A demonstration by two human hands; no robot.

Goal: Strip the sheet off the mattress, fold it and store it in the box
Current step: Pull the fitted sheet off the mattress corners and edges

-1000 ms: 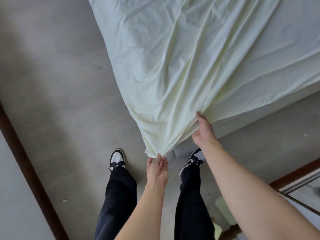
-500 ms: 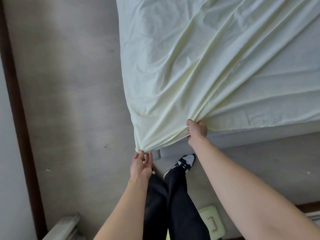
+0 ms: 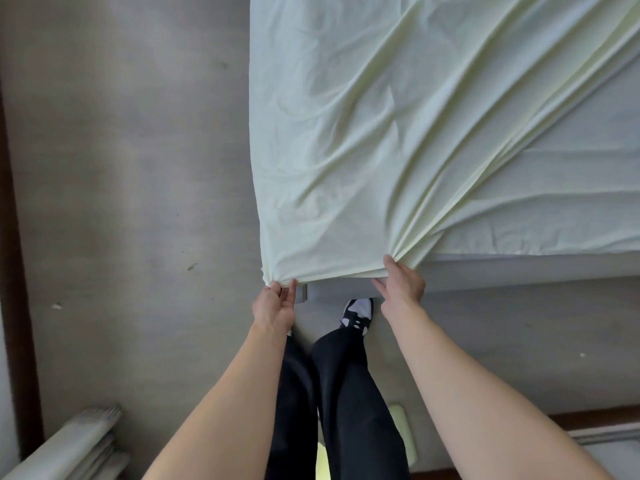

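A pale yellow-green sheet [image 3: 363, 140] is stretched over the mattress [image 3: 554, 268], whose grey side shows under the sheet's lifted near edge. My left hand [image 3: 275, 308] pinches the sheet's near left corner. Further right along that edge, my right hand [image 3: 401, 285] grips a bunched fold, with creases fanning up and right from it. The sheet is pulled taut between both hands. A pale green box [image 3: 403, 431] lies on the floor behind my legs, mostly hidden.
Grey floor [image 3: 131, 202] lies left of the mattress. A dark wooden skirting [image 3: 17, 271] runs along the left wall. Stacked pale boards [image 3: 76, 445] sit at the bottom left. My legs and one shoe [image 3: 358, 313] stand by the mattress corner.
The view has swung so the mattress edge now runs level. Both hands have kept their grip and pulled the sheet's near edge straight; my right hand has spread further from the left.
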